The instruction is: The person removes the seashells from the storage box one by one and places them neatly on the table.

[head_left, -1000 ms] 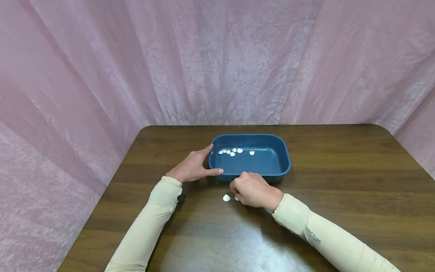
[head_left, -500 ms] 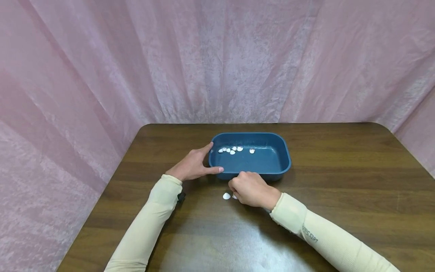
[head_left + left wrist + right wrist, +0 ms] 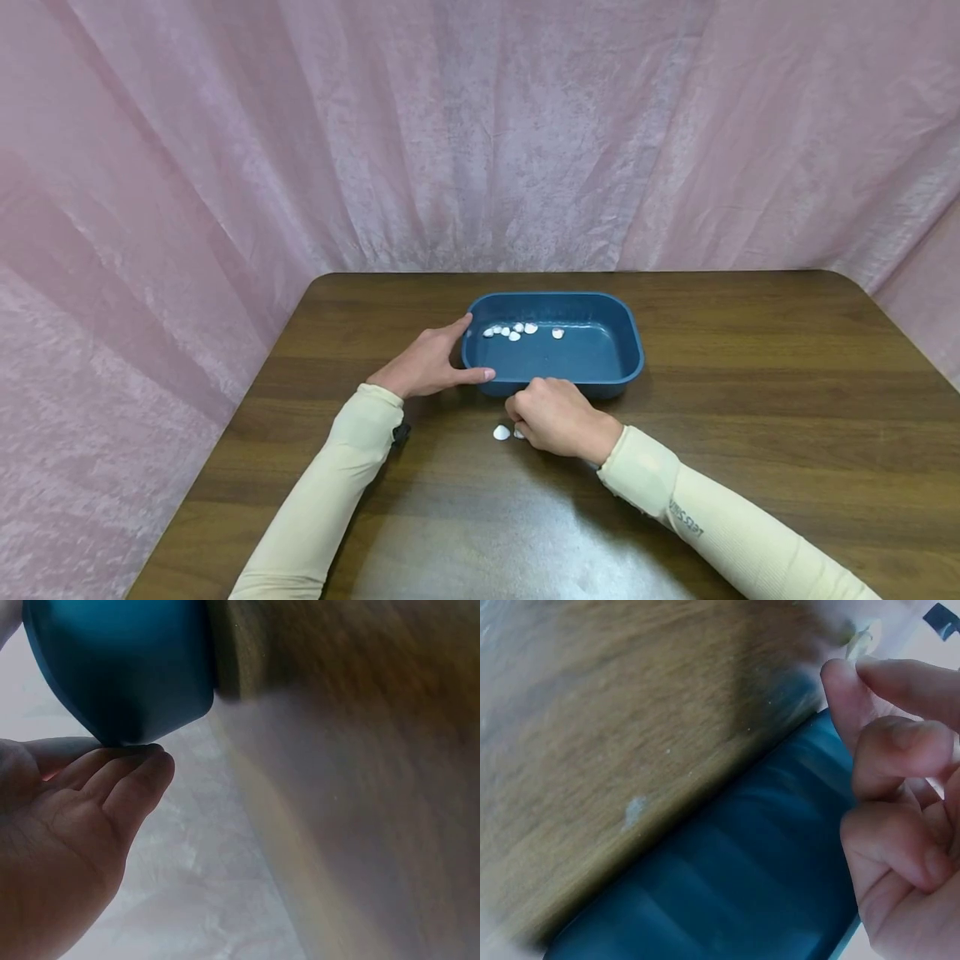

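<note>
A blue plastic basin [image 3: 585, 367] stands on the table with several white seashells [image 3: 514, 337] on its floor, most of them toward the left. My left hand [image 3: 427, 362] is spread at the basin's left end, its thumb on the front rim. In the left wrist view, the left hand's fingers [image 3: 131, 784] lie almost straight against the outer wall. In front of the basin, my right hand [image 3: 558, 417] pinches a small seashell [image 3: 860, 645] between thumb and index finger, near the tabletop. Another white shell [image 3: 501, 432] lies just left of it on the wood.
The brown wooden table [image 3: 750, 375] extends on both sides of the basin and toward the front. A pink curtain [image 3: 480, 150] hangs behind the table's far edge. Pale sleeves cover both forearms.
My right hand has shifted very slightly left, bringing its pinched seashell a little closer to the shell on the table. The left hand stays at the basin.
</note>
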A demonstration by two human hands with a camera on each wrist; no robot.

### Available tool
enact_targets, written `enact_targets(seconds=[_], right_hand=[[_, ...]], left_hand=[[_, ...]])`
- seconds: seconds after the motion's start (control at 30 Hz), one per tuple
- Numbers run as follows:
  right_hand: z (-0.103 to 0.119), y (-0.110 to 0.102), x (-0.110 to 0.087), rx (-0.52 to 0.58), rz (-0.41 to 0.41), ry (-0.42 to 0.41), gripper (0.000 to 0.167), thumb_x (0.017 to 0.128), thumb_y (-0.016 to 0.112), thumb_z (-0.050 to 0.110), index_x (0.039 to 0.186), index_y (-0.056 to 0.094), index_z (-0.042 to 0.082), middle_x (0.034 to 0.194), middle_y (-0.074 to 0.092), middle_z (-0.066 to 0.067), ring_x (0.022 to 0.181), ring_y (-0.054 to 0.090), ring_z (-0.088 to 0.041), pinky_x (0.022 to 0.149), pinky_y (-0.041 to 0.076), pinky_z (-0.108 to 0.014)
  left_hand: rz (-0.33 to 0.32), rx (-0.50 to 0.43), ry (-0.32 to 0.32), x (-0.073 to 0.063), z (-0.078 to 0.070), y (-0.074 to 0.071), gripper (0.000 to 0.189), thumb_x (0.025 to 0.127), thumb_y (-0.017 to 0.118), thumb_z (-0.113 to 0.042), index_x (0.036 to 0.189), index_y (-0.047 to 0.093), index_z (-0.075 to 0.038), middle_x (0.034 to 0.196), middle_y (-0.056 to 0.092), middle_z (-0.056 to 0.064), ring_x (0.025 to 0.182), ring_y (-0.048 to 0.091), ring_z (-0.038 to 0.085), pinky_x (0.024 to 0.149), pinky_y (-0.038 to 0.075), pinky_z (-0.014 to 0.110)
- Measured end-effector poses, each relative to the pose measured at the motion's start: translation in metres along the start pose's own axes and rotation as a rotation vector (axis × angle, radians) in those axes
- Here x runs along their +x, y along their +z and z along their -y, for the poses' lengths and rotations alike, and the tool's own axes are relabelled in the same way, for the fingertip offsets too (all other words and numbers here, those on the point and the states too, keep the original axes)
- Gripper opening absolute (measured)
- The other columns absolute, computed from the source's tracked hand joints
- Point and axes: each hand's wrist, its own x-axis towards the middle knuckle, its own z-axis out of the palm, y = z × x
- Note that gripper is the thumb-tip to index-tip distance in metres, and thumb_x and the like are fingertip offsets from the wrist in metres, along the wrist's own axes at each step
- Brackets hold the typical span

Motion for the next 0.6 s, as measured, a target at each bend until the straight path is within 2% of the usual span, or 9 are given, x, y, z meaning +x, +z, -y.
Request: enact_targets(seconds=[0.3,0.6], right_hand=[[0.0,-0.005,-0.003,-0.001,-0.014,0.001,0.018,0.087,0.075,0.015,0.069,0.069,0.018,0.059,0.06,0.007,0.053,0.052,-0.009,0.05,0.046,-0.029],[-0.002,-0.016,-0.007,-0.01,-0.065,-0.028,0.026,0.088,0.074,0.017,0.064,0.064,0.019,0.052,0.051,0.009,0.049,0.045,-0.006,0.046,0.041,-0.025]], left_hand=[[-0.011,-0.016,-0.008,0.0,0.002,0.001,0.115,0.079,0.067,-0.074,0.162,0.017,-0.013,0.166,0.03,0.011,0.149,0.039,0.03,0.117,0.04,0.05],[-0.019,-0.007,0.001,0.001,0.004,0.004,0.115,0.079,0.067,-0.075,0.162,0.018,-0.013,0.165,0.031,0.01,0.148,0.04,0.029,0.117,0.041,0.048]])
